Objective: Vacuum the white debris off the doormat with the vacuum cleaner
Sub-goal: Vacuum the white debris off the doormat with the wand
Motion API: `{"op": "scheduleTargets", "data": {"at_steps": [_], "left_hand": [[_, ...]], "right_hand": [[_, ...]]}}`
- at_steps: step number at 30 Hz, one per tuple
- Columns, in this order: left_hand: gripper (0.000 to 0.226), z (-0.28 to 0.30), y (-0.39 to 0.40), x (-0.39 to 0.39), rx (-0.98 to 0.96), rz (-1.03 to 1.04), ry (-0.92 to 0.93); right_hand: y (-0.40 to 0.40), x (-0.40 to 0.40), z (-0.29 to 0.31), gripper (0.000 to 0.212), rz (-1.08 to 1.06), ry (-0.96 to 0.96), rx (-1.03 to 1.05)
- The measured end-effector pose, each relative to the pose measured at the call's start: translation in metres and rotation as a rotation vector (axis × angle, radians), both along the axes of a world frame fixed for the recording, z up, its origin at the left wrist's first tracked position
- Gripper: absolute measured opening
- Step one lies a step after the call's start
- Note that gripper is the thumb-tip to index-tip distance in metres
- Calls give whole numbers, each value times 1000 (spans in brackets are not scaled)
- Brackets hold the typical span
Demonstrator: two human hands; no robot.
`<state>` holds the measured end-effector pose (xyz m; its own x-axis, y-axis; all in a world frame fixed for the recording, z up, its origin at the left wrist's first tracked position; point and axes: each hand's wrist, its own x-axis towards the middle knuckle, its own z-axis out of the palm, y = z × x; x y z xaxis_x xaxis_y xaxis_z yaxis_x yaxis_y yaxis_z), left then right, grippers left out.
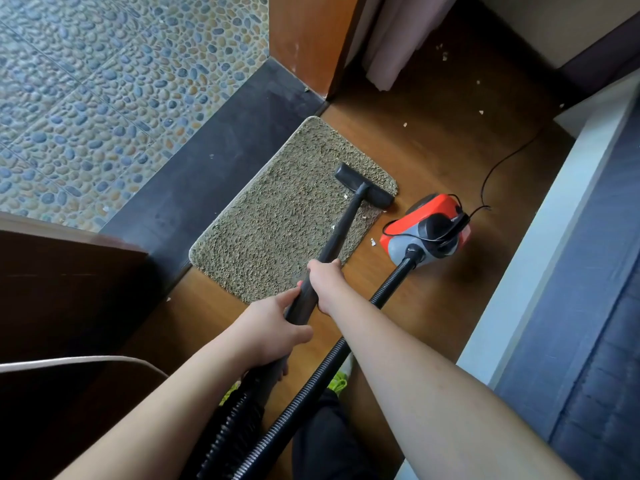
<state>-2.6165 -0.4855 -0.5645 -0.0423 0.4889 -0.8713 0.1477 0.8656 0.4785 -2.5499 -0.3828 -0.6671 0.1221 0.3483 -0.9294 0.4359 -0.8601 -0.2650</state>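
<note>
Shaggy olive-tan doormat on wooden floor beside dark threshold, black nozzle on its far right corner, white debris near nozzle, left hand and right hand wrapped around black wand, red-grey vacuum cleaner right of mat.

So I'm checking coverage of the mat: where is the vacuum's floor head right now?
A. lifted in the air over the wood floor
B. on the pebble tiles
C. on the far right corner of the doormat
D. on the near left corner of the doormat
C: the floor head sits on the doormat at its far right corner, near the red vacuum cleaner.
</note>
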Motion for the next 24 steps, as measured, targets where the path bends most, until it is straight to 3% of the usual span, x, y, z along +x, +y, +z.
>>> {"op": "scheduleTargets", "data": {"at_steps": [4,11,17,24], "left_hand": [[84,4,14,1,12,13,-7],[84,8,24,5,7,23,4],[82,6,4,5,-8,6,38],[80,9,-25,2,-4,13,60]], "right_hand": [[15,1,-2,58,0,11,3],[26,-1,1,45,36,3,-6],[4,-1,-4,69,104,-40,-37],[-21,2,3,73,89,30,-60]]}}
